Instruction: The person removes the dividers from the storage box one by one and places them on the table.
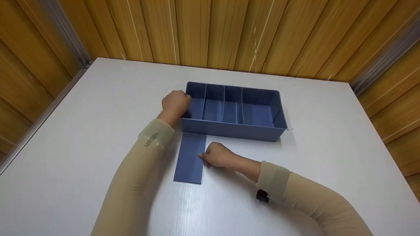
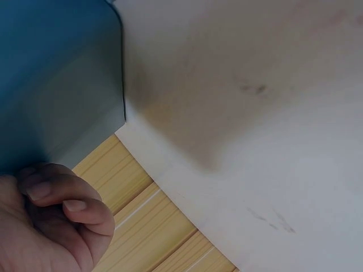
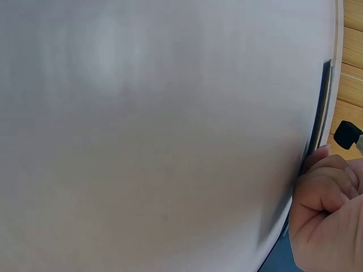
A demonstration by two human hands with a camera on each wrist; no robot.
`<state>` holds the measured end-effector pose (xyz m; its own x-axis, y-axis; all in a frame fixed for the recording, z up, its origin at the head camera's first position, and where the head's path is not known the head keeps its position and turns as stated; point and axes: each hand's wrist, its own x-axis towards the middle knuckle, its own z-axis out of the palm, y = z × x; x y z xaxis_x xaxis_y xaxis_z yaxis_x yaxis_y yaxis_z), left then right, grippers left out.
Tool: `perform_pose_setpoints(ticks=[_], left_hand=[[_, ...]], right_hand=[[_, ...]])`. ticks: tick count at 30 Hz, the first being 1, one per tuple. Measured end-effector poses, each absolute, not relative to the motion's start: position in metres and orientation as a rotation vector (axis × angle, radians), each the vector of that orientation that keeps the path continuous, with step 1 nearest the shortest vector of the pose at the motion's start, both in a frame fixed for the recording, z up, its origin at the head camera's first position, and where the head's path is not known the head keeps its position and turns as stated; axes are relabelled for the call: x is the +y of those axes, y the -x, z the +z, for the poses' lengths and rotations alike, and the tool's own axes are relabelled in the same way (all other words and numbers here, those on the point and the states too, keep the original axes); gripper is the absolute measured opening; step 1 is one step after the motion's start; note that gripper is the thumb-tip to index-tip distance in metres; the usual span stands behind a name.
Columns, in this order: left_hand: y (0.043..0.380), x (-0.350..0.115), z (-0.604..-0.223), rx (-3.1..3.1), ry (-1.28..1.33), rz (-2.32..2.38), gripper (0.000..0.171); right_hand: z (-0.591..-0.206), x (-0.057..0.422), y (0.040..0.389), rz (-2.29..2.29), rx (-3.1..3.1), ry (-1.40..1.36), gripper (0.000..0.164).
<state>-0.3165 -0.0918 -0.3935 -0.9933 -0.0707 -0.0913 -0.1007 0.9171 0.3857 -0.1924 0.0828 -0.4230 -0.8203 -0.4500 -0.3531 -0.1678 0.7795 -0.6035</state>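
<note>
A blue-grey plastic bin (image 1: pixel 233 129) with thin upright dividers and several compartments stands on the white table. At its left end, my left hand (image 1: pixel 176 103) grips the side wall; in the left wrist view the fingers (image 2: pixel 85 218) are curled against the bin's wall (image 2: pixel 79 113). In front of the bin's left part is a flat blue rectangular panel (image 1: pixel 188 160), its far end near the bin's front wall. My right hand (image 1: pixel 218 154) pinches the panel's right edge between thumb and fingers. The right wrist view shows the panel (image 3: pixel 321 107) nearly edge-on beside that hand (image 3: pixel 326 215).
The white table (image 1: pixel 328 137) extends around the bin on all sides. Behind it rises a wood-patterned panel wall (image 1: pixel 193 32), with more such walls at left and right. Under the right sleeve hangs a small black device (image 1: pixel 262 195).
</note>
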Motion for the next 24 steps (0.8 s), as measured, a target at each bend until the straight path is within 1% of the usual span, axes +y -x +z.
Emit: perform_pose_setpoints(ticks=[8, 15, 20, 24], left_hand=[[0.3148, -0.0914, -0.3916, 2.990, 0.140, 0.623, 0.044], [0.3152, -0.0922, -0.3908, 2.978, 0.129, 0.599, 0.047], [0.3150, -0.0916, -0.3912, 2.979, 0.128, 0.600, 0.046], [0.3155, -0.0913, -0.3918, 2.977, 0.134, 0.614, 0.045]], right_hand=[[-0.4223, 0.0817, 0.1924, -0.804, 2.490, 0.449, 0.040], [-0.4197, 0.0817, 0.1934, -0.808, 2.475, 0.493, 0.036], [-0.4188, 0.0800, 0.1941, -0.846, 2.467, 0.511, 0.029], [-0.4240, 0.0802, 0.1968, -0.869, 2.472, 0.555, 0.029]])
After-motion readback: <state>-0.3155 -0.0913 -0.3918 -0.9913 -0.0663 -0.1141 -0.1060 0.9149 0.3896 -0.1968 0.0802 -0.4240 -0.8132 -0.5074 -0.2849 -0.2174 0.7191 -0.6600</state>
